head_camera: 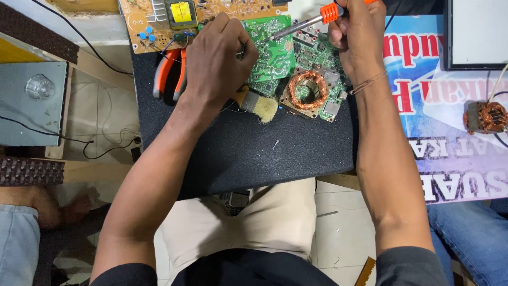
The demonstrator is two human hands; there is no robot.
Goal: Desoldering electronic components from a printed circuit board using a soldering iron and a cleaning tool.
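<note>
The left hand (217, 58) covers part of the green printed circuit board (275, 53), hiding whatever its fingers pinch. The orange-collared soldering iron (312, 21) vanishes into the right hand (360, 37), its handle cut off by the top edge. The tan circuit board (159, 21) is cropped there too.

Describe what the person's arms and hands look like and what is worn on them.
Both forearms are bare from the dark grey short sleeves down. The left hand wears no glove, ring or watch that shows. The right hand is ungloved too, and a thin band circles its wrist. No markings are visible on either arm.
</note>
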